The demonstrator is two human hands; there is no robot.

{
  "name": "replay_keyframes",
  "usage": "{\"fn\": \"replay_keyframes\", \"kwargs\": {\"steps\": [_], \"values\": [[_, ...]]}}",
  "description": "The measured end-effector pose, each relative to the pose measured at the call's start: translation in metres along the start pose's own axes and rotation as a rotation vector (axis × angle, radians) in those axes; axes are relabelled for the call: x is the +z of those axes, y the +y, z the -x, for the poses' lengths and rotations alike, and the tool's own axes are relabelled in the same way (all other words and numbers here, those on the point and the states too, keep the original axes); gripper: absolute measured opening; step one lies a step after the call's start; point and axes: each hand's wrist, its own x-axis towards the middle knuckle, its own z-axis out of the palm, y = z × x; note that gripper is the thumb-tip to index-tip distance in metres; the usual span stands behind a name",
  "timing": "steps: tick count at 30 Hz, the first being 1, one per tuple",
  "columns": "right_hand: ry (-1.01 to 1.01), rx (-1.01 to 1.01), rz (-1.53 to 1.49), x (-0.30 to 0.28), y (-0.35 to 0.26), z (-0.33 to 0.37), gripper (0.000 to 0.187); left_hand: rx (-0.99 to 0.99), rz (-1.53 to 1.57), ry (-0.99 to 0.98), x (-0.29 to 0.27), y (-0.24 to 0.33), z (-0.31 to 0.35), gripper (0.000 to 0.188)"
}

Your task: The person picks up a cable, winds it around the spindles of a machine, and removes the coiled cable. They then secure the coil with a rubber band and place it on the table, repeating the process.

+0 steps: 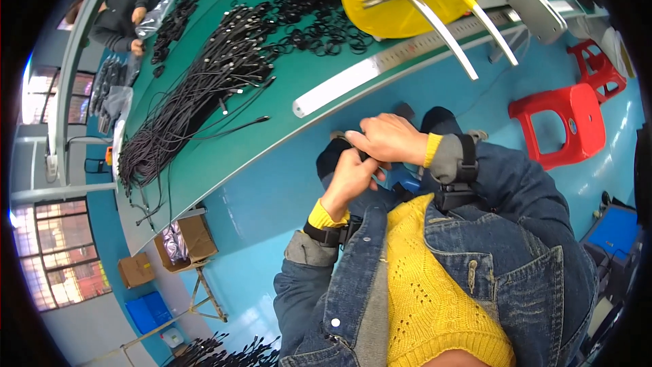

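In front of my lap, short of the table edge, my two hands meet. My left hand (pixel 350 178) has its fingers curled closed, and my right hand (pixel 394 138) is closed just above and beyond it. A small dark piece shows between them, mostly covered by the fingers, so its kind cannot be told. On the green table (pixel 210 163) lies a long bundle of black cables (pixel 197 88) with light-coloured connector ends. Many coiled black loops (pixel 312 27) are heaped behind it. Along the front edge rests a metal ruler (pixel 339 87), apart from my hands.
A yellow round reel (pixel 384 10) with metal rods juts over the table edge. Red plastic stools (pixel 584 119) stand at right. Cardboard boxes (pixel 200 238) and a blue bin (pixel 148 311) are at lower left. Another person (pixel 122 13) handles a clear bag across the table.
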Motion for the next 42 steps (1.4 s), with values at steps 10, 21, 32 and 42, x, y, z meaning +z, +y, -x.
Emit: {"fn": "replay_keyframes", "kwargs": {"steps": [10, 21, 32, 42], "values": [[-0.02, -0.056, 0.043, 0.006, -0.009, 0.0, 0.053, -0.024, 0.084, 0.041, -0.001, -0.008, 0.009, 0.017], [-0.425, 0.014, -0.301, -0.009, 0.041, 0.005, 0.04, -0.38, 0.014, -0.032, -0.074, 0.028, 0.045, 0.021], [-0.349, 0.139, -0.316, -0.004, 0.09, 0.026, 0.026, 0.231, -0.794, 1.003, -0.34, 0.133, 0.035, 0.02], [-0.346, 0.11, -0.214, -0.007, 0.085, 0.028, 0.025, 0.446, -1.537, 1.014, -0.28, 0.03, 0.066, 0.019]]}}
